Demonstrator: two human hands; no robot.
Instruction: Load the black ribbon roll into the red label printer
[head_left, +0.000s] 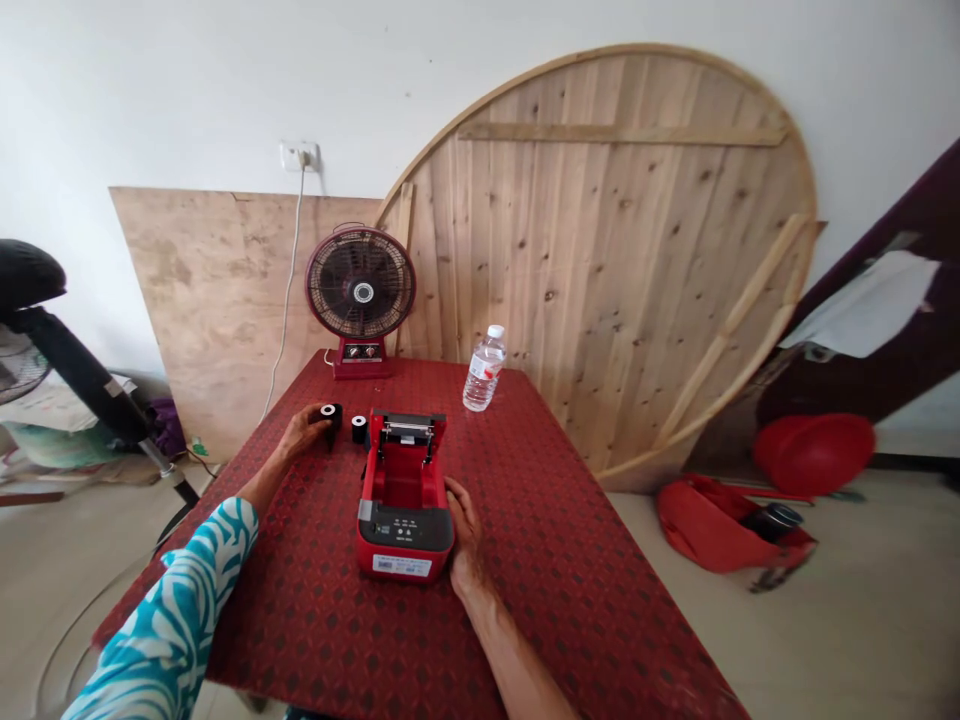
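Observation:
A red and black thermal printer (405, 540) stands on the table with its lid raised at the back and its red roll compartment bare. My right hand (463, 530) is cupped against the printer's right side, fingers curled along it. Left of the printer, my left hand (306, 430) has its fingers closed round a small black roll (330, 412) with a white ring at its end. Some of those fingers are hidden behind the roll. A second black roll (359, 430) of the same look stands between that hand and the printer's lid.
A water bottle (485, 370) stands on the red patterned table (540, 560), behind the printer. At the far left corner is a table fan (361, 290), plugged in by a white cord (289, 300). A round wooden panel (600, 260) leans on the wall. A red bag (720, 530) lies on the floor.

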